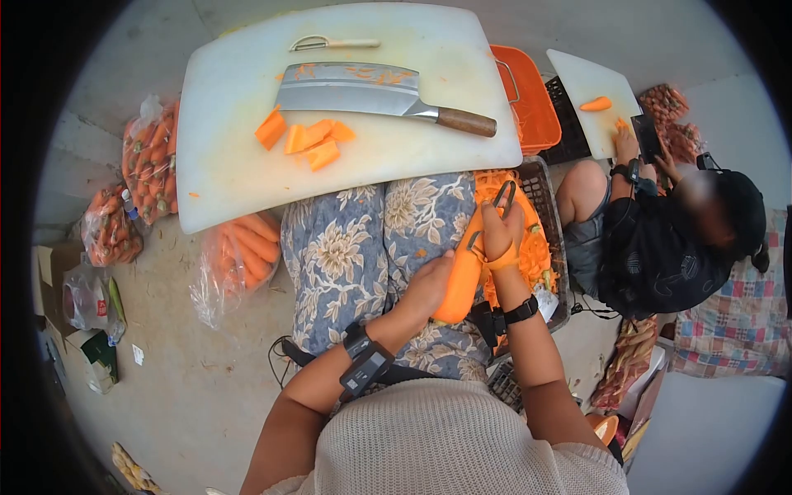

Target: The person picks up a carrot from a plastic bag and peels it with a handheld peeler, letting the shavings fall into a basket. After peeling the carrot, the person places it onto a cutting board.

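Note:
A long, smooth orange squash [459, 289] is tilted above my lap. My left hand [431, 285] is closed on its left side, low down. In my right hand [500, 233] is a peeler [474, 240], its head against the upper part of the squash and its dark handle end rising above my fingers. An orange strip of peel [503, 261] lies across the base of that hand. On the white cutting board [223, 157] in front are a cleaver [351, 89] with a wooden handle, another peeler [334, 42] and several orange chunks [309, 140].
Orange peelings [532, 252] fill a dark crate [558, 223] by my right leg. Bags of carrots [153, 165] stand at left, another carrot bag [247, 252] beside my knee. An orange tub [532, 99] is behind. At right, a co-worker [668, 239] holds a knife over another board [590, 87].

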Motion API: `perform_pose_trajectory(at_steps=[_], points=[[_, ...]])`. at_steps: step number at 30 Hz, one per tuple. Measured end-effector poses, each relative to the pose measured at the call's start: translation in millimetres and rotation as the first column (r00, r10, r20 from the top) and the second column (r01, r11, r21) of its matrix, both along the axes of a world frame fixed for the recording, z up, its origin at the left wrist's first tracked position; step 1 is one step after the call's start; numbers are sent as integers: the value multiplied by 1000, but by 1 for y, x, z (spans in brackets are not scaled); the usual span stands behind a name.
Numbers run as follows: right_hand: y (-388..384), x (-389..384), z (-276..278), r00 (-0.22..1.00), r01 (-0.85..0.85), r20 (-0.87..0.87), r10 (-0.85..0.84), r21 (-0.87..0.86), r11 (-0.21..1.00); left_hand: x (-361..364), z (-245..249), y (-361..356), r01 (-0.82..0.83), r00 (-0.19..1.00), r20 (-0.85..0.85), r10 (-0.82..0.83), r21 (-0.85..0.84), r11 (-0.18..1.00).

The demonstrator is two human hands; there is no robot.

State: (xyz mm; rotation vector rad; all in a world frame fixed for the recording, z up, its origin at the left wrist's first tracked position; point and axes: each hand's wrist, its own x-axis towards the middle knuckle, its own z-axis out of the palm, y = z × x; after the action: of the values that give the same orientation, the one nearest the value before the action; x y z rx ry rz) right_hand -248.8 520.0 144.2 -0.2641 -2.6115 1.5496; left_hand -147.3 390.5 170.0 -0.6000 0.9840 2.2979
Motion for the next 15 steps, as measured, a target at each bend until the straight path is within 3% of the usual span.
perform_pose_trajectory(at_steps=[4,6,9,13,15], points=[[11,-13,-14,1000,-4,-3,4,-25,1000,1,2,1,-7,1000,-11,7,-30,1000],[24,-24,-32,998,-14,53,24,-170,985,1,1,1,-5,1000,-17,4,-34,999],[30,-35,-54,1000,-7,-13,6,-74,997,1,5,0,0,1000,-23,0,-36,999],[29,-44,-48,996,19,-84,-25,-69,997,3,-3,1,6,999,-46,-7,-25,1000],[32,-48,-40,997,59,64,-47,-212,975,4,-5,1,26,998,-58,-28,-38,999]])
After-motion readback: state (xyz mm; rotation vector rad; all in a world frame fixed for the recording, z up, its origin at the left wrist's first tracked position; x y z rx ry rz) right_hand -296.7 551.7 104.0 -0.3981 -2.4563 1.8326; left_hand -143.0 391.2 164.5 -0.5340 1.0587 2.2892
